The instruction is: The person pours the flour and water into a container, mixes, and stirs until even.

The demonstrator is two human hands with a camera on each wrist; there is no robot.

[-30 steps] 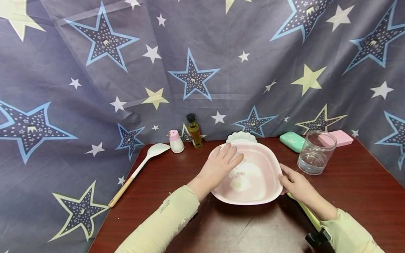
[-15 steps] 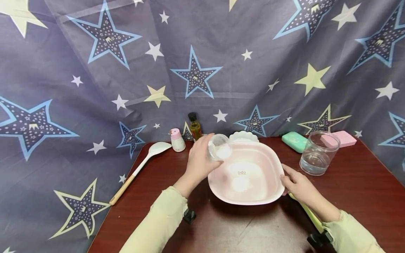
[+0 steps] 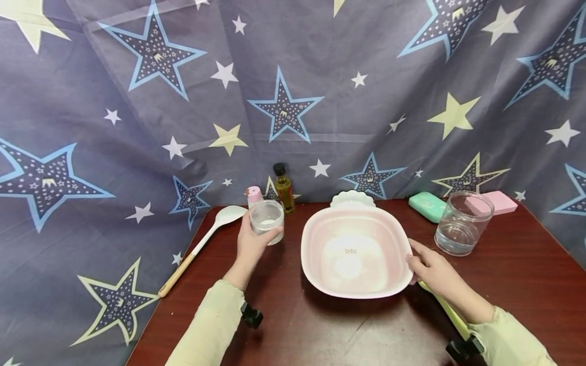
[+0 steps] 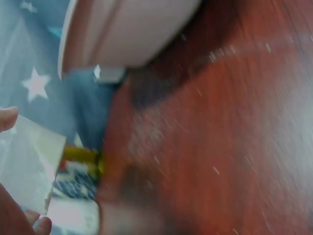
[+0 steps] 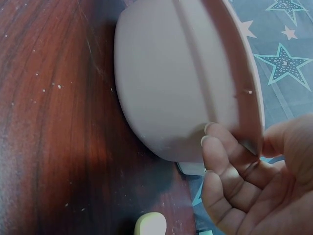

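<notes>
My left hand [image 3: 249, 244] grips a small clear cup [image 3: 267, 219] above the left half of the table, in front of the pink-capped shaker [image 3: 254, 194]. Some white residue shows inside the cup. In the left wrist view, fingers and thumb hold the cup [image 4: 29, 161] from both sides. A pink basin [image 3: 316, 254] is tilted toward me; whether the white patch on its bottom is powder or glare I cannot tell. My right hand [image 3: 432, 267] pinches the basin's right rim, thumb on top and fingers curled beneath, as the right wrist view shows [image 5: 254, 181].
A white spatula with a wooden handle [image 3: 183, 267] lies at the left edge. Behind are an oil bottle [image 3: 285, 190] and a white scalloped item [image 3: 352, 198]. A glass of water [image 3: 460, 229], green box [image 3: 427, 206] and pink block [image 3: 499, 202] stand right. A yellow-green handle [image 3: 450, 312] lies beneath my right arm.
My left hand has swung from over the basin to the left, turning the cup from tipped to nearly upright. The right hand keeps its hold on the basin rim.
</notes>
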